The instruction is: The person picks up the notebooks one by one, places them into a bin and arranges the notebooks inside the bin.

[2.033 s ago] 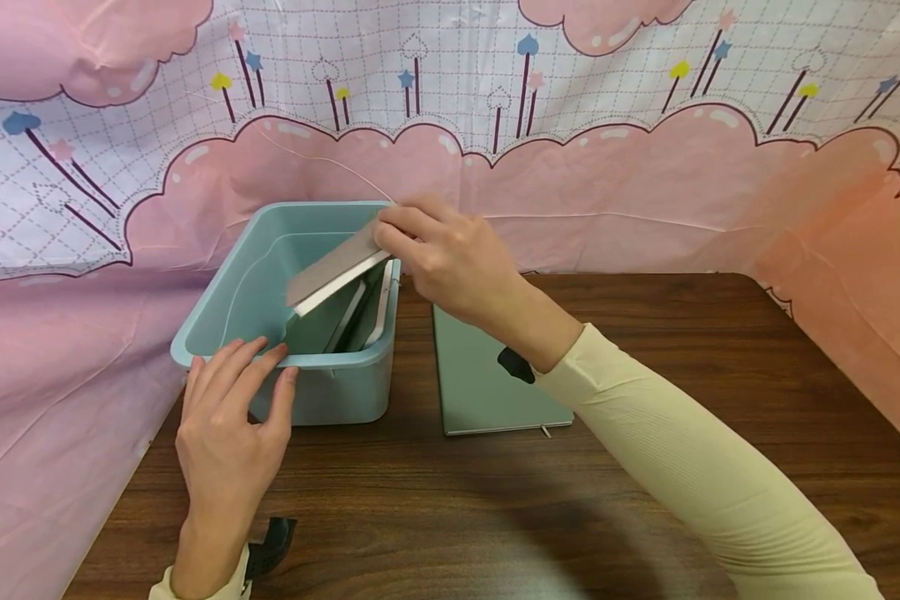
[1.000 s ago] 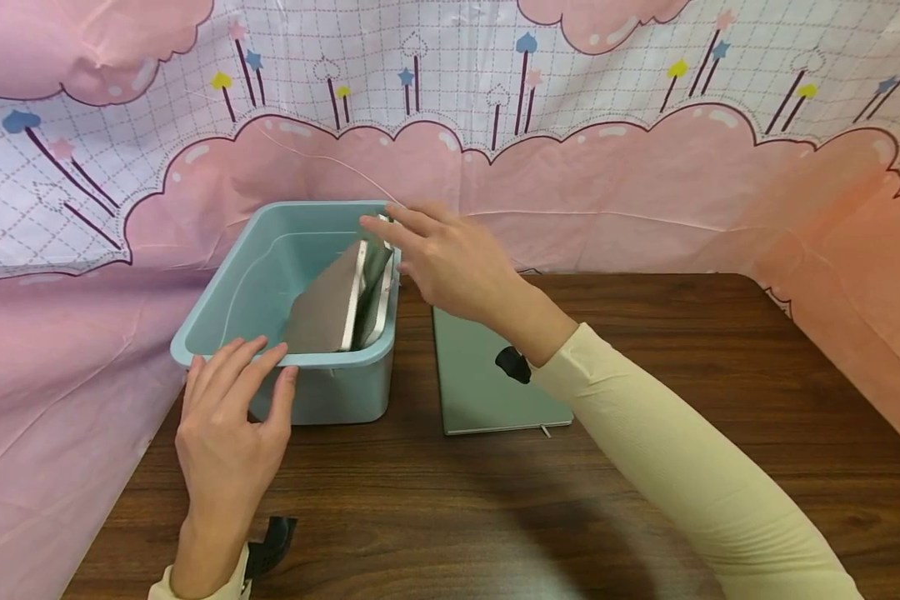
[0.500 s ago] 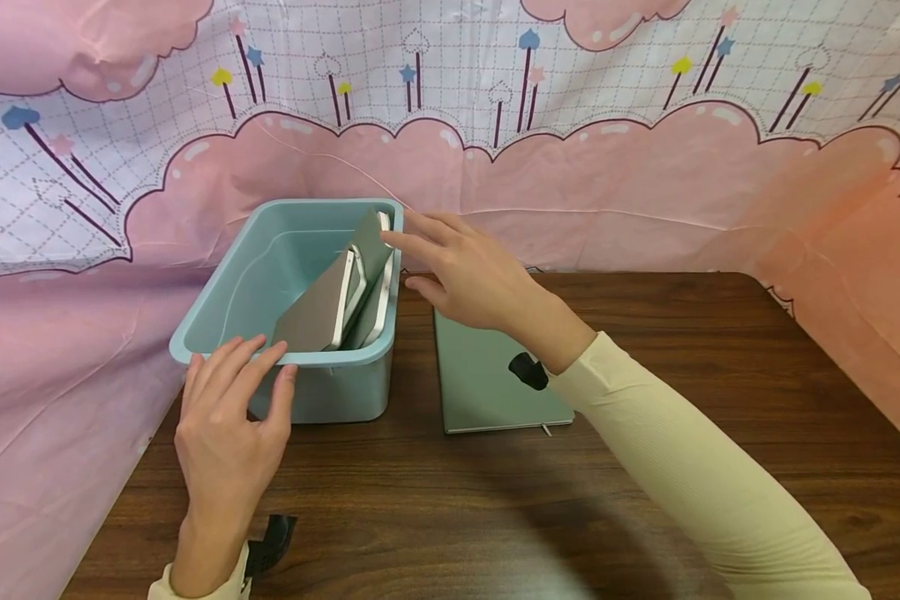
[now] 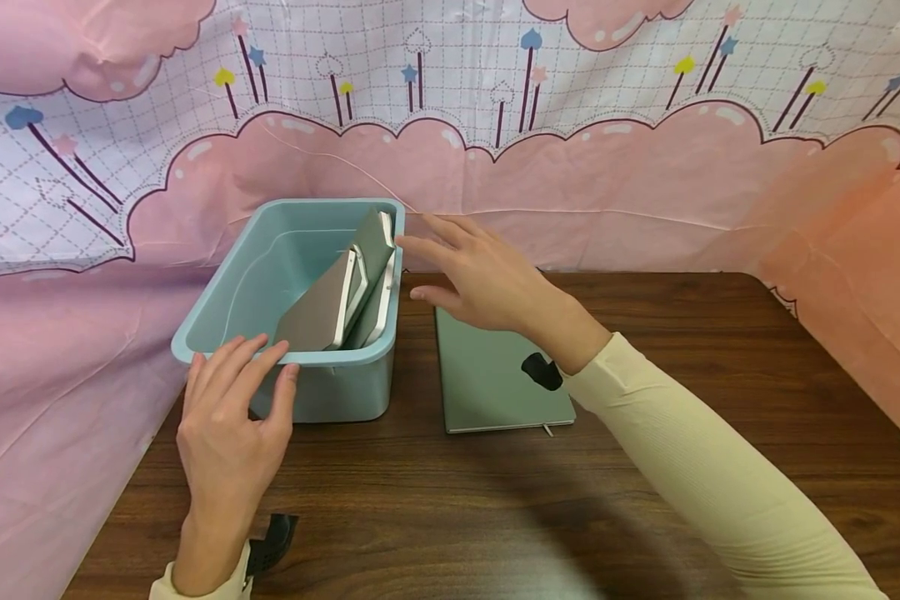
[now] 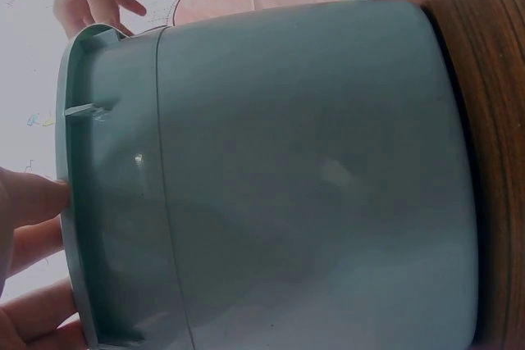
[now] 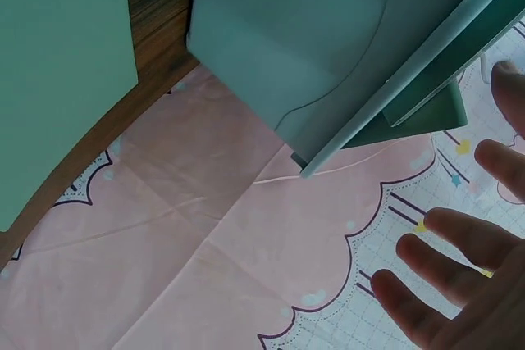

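Note:
A light blue plastic bin (image 4: 322, 392) stands at the left of the table. Several notebooks lean on edge inside it, against its right side: a grey-brown notebook (image 4: 317, 307) in front, a taller dark green notebook (image 4: 372, 242) behind. My left hand (image 4: 232, 425) rests its fingertips on the bin's front rim, fingers fairly straight; the left wrist view shows the thumb (image 5: 37, 197) at the rim edge. Just right of the bin, my right hand (image 4: 487, 271) hovers with spread fingers, holding nothing. Below it a green notebook (image 4: 495, 383) lies flat, partly hidden by the right wrist.
The dark wood table (image 4: 390, 508) extends to the right and front. A pink and white patterned cloth (image 4: 607, 183) hangs close behind and along the sides. A thin white cord (image 4: 345, 162) runs across it toward the bin's back corner.
The grey-brown notebook was lowered into the bin and let go by my right hand, and leans beside the others. That hand then drew back to the right. My left hand stayed at the rim.

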Tool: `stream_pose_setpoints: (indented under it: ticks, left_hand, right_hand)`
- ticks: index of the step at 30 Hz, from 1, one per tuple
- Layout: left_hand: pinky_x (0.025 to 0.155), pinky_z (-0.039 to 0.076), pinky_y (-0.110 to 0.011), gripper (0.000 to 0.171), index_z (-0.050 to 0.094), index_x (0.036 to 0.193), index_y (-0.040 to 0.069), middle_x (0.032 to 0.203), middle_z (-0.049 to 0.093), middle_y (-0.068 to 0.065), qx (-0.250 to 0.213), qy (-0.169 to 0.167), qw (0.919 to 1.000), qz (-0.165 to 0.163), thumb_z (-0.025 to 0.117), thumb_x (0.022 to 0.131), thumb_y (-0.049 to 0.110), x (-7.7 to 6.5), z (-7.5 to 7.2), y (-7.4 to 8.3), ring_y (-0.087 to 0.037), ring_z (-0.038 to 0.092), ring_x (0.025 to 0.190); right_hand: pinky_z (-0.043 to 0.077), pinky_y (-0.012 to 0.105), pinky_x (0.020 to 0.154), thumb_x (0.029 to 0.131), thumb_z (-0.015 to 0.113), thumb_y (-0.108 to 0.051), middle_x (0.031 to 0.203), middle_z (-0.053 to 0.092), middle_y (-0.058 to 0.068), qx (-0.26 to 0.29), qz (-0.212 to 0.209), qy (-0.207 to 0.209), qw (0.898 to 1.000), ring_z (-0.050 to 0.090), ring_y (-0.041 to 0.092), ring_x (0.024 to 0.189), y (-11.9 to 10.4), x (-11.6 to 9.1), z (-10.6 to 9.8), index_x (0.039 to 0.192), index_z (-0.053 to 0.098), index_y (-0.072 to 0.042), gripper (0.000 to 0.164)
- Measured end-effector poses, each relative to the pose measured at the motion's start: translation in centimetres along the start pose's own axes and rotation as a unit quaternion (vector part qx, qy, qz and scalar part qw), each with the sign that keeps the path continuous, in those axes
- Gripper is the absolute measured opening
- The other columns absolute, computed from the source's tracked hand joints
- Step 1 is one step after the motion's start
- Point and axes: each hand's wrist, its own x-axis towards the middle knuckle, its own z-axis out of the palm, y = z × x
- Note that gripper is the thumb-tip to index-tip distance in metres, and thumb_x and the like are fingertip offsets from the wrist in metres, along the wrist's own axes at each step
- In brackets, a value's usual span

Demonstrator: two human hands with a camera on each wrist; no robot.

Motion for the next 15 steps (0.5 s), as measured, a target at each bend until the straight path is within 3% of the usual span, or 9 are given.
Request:
stream_pose_setpoints:
  ticks: [6, 15]
  left_hand:
    - [0.122, 0.035, -0.068, 0.022, 0.083, 0.116, 0.009, 0.122, 0.079, -0.015, -0.002, -0.001, 1.0000, -0.001, 0.078, 0.096, 0.018, 0.0, 0.0, 0.0, -0.040, 0.067, 0.124]
    - [0.123, 0.035, -0.068, 0.022, 0.083, 0.116, 0.009, 0.122, 0.078, -0.015, -0.003, -0.001, 1.0000, -0.003, 0.078, 0.096, 0.018, 0.0, 0.0, 0.0, -0.039, 0.067, 0.125]
  right_hand:
    - [0.035, 0.059, 0.127, 0.105, 0.064, -0.048, 0.174, 0.033, 0.015, -0.001, 0.013, -0.015, 1.000, 0.034, 0.038, 0.160, 0.4, -0.6, 0.1, 0.162, 0.045, -0.030, 0.063]
    - [0.035, 0.060, 0.126, 0.104, 0.066, -0.047, 0.171, 0.037, 0.017, 0.009, 0.012, -0.010, 1.000, 0.039, 0.042, 0.157, 1.2, -1.4, 0.2, 0.159, 0.050, -0.023, 0.062]
